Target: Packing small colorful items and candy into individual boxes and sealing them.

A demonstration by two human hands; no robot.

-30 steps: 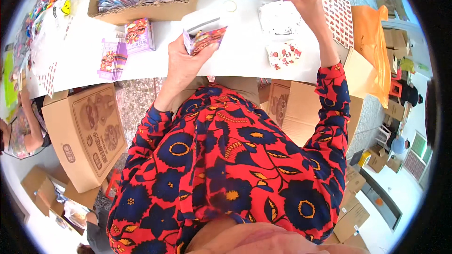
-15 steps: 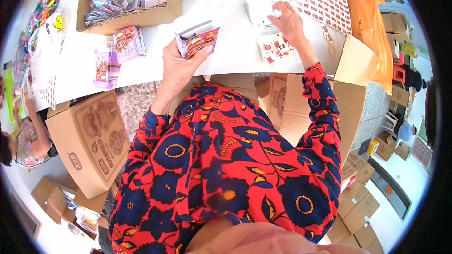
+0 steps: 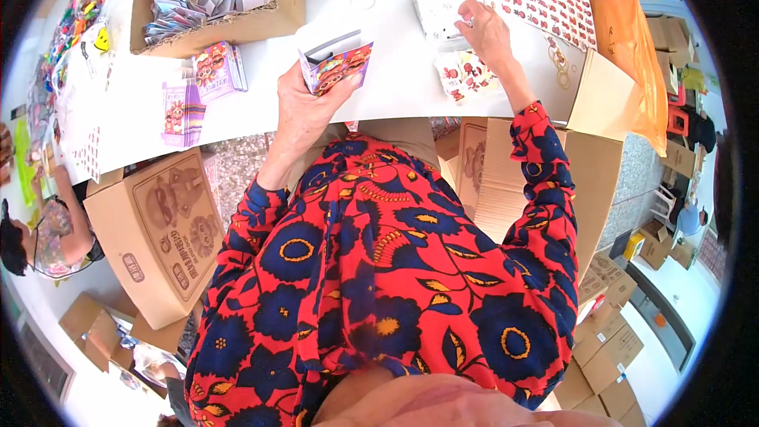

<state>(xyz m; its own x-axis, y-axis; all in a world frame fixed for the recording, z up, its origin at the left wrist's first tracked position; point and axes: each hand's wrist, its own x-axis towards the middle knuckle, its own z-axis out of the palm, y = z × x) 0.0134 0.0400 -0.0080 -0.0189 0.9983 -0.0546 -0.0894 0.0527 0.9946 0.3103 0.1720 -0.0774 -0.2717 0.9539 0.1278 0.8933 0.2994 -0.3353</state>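
Observation:
My left hand [image 3: 304, 111] is wrapped round a small purple-and-red printed card box [image 3: 341, 71], its top spread open toward the far side. Over the far right of the table, my right hand [image 3: 492, 38] has its thumb and fingertips drawn together at the edge of a stack of white sticker sheets [image 3: 439, 9]. What sits between those fingertips is too small to make out. Nearer to me, below that wrist, lies a smaller pile of stickers with red figures [image 3: 465, 77]. Left of my left hand stand two groups of purple printed boxes, one upright row [image 3: 182, 117] and one stack [image 3: 217, 69].
A carton [image 3: 296, 12] full of flat packets stands at the far left. Rubber bands [image 3: 562, 71], a large sticker sheet [image 3: 553, 0] and an orange bag [image 3: 624, 47] lie right. Cartons [image 3: 162, 229] flank me below the table edge. Another person [image 3: 55, 237] sits at left.
My right hand's fingers have drawn closer together at the sticker stack. My left hand keeps the open box in nearly the same place. The whole view has shifted slightly.

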